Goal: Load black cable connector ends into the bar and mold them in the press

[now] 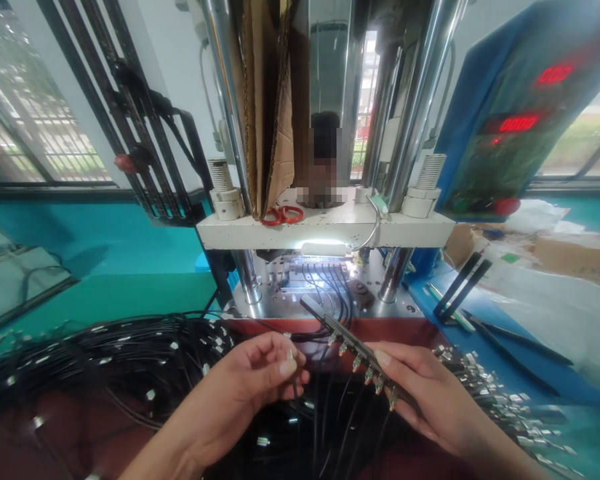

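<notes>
My left hand [245,387] is closed in a pinch on a cable connector [291,358], a small metal plug whose black cable hangs down below the fingers. My right hand [430,387] grips one end of a dark, narrow bar [347,339] between thumb and fingers. The bar slants up and left, its far tip in front of the press bed [290,307]. Several metal connectors [369,375] stick out along its lower edge, with black cables hanging below them. The left hand's plug is apart from the bar. Part of the bar is hidden by my right hand.
A big bundle of black cables [120,353] lies at left. More metal cable ends [505,407] are piled at right, beside long pliers [520,347]. Ahead stands a press with a white plate [325,233], red-handled scissors [283,215] on it, and a blue control box [520,120].
</notes>
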`<action>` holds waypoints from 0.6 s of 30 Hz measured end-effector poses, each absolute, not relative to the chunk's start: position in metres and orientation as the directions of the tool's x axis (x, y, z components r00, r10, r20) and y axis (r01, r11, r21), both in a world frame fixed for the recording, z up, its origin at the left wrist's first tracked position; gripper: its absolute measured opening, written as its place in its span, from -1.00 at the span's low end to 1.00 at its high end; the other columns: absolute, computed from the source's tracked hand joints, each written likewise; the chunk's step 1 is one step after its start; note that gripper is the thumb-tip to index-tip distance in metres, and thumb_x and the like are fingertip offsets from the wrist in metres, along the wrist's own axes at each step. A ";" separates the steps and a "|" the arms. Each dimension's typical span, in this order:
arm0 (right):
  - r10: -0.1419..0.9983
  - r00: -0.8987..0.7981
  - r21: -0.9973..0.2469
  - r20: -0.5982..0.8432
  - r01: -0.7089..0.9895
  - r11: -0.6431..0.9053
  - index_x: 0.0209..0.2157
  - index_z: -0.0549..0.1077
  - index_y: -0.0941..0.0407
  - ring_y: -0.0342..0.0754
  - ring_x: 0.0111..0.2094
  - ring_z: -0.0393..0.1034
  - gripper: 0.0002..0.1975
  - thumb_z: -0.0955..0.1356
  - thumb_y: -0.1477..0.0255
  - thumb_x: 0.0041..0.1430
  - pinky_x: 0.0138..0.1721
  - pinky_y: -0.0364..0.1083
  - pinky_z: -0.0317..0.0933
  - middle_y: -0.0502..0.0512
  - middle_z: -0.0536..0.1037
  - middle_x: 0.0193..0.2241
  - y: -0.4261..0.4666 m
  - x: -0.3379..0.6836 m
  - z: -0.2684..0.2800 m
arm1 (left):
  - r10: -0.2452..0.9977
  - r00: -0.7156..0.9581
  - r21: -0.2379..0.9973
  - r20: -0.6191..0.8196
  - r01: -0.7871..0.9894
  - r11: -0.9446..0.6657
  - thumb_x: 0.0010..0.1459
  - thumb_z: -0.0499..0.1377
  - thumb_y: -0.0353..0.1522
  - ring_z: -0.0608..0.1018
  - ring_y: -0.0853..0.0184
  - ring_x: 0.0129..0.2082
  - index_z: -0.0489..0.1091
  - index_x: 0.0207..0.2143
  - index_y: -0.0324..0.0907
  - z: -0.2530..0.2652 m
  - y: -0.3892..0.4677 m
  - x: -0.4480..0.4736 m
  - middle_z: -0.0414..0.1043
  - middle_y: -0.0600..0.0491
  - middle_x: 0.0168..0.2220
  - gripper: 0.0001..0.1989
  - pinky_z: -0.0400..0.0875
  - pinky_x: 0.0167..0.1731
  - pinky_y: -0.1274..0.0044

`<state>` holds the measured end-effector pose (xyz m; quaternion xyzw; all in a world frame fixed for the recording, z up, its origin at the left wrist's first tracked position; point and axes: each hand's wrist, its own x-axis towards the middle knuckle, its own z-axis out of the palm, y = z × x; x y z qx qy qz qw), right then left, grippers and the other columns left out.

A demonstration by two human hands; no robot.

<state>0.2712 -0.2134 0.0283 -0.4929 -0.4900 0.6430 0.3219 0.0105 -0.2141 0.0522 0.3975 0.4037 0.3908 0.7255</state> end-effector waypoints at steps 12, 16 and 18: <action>0.914 -0.279 -0.956 -0.295 0.076 -0.285 0.03 0.44 0.08 -0.30 -0.76 0.04 -0.46 0.33 0.05 0.12 -0.79 -0.29 -0.12 -0.10 0.30 -0.66 -0.214 0.270 0.027 | 0.875 0.341 0.799 -0.345 -0.382 0.464 0.02 0.32 -0.46 0.50 0.46 -0.33 0.43 -0.23 -0.25 0.037 -0.210 0.017 0.43 -0.01 -0.16 -0.78 0.40 -0.22 0.58; 0.937 -0.218 -0.962 -0.271 0.048 -0.267 0.00 0.47 0.10 -0.28 -0.76 0.07 -0.44 0.34 0.03 0.07 -0.79 -0.29 -0.10 -0.10 0.29 -0.69 -0.213 0.268 0.021 | 0.876 0.302 0.810 -0.375 -0.352 0.468 -0.01 0.34 -0.42 0.50 0.47 -0.36 0.45 -0.36 -0.26 0.032 -0.211 0.017 0.47 -0.01 -0.22 -0.84 0.38 -0.24 0.59; 0.937 -0.215 -0.962 -0.273 0.047 -0.270 0.00 0.47 0.10 -0.28 -0.75 0.08 -0.44 0.34 0.03 0.07 -0.80 -0.30 -0.11 -0.09 0.31 -0.68 -0.213 0.267 0.019 | 0.880 0.289 0.819 -0.376 -0.341 0.462 -0.02 0.35 -0.40 0.48 0.47 -0.38 0.45 -0.37 -0.25 0.031 -0.210 0.018 0.47 0.02 -0.27 -0.84 0.36 -0.26 0.60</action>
